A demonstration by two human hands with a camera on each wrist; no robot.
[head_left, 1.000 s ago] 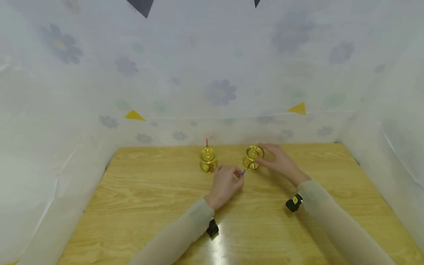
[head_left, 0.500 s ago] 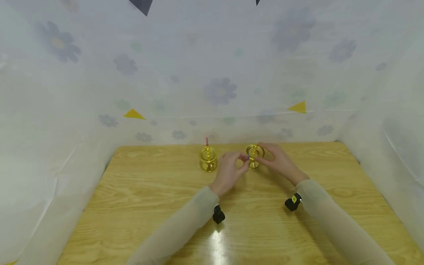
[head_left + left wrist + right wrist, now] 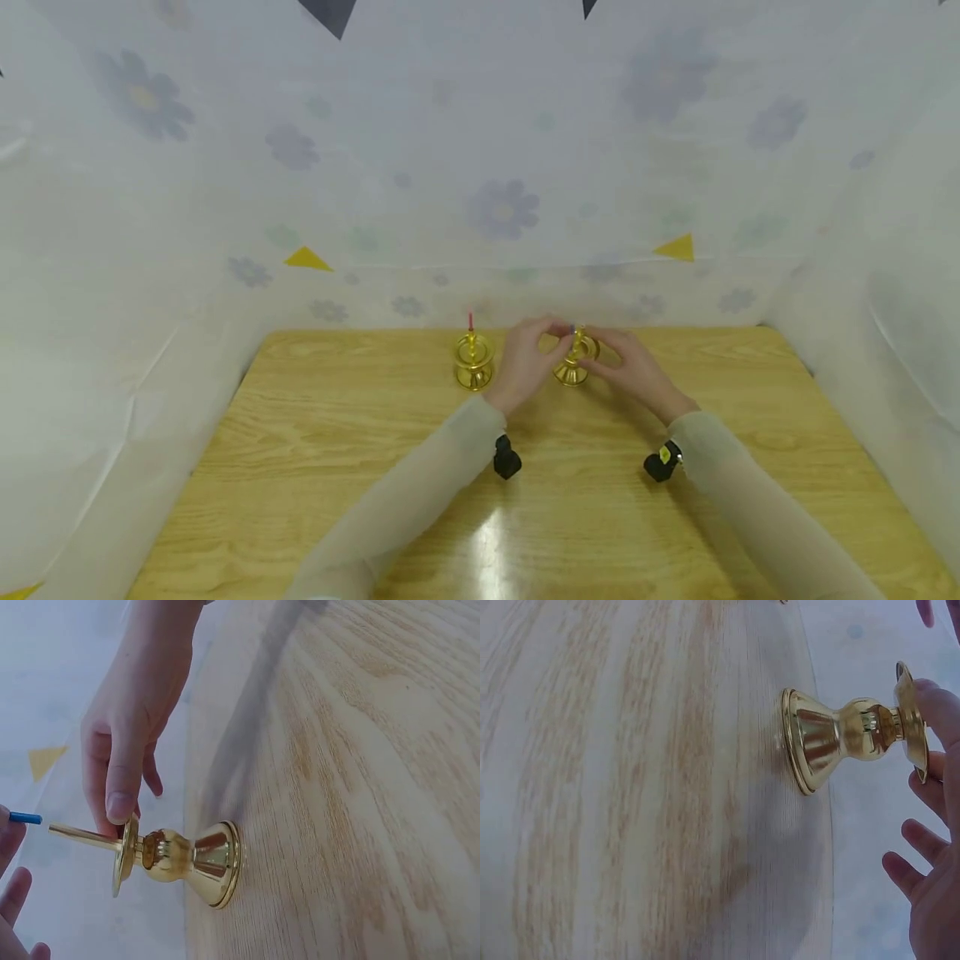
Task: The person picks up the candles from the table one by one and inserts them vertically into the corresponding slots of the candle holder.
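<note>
Two gold candle holders stand at the far middle of the wooden table [image 3: 315, 467]. The left holder [image 3: 473, 363] carries a thin red candle [image 3: 470, 321]. My right hand [image 3: 600, 350] pinches the drip plate's rim of the right holder [image 3: 572, 371] with fingertips [image 3: 120, 806]. My left hand [image 3: 558, 332] pinches a small blue candle [image 3: 25, 818] just above that holder's bare spike [image 3: 75, 835]. In the right wrist view, the right holder [image 3: 840, 739] stands upright on its base, with my right hand [image 3: 934, 727] at its plate.
White flowered sheeting [image 3: 495, 208] walls in the table at the back and on both sides. Black wrist cameras [image 3: 507, 458] ride on both sleeved forearms above the tabletop.
My left hand has lifted the blue candle from near the tabletop up and rightward to the top of the right holder. My right hand has stayed on that holder.
</note>
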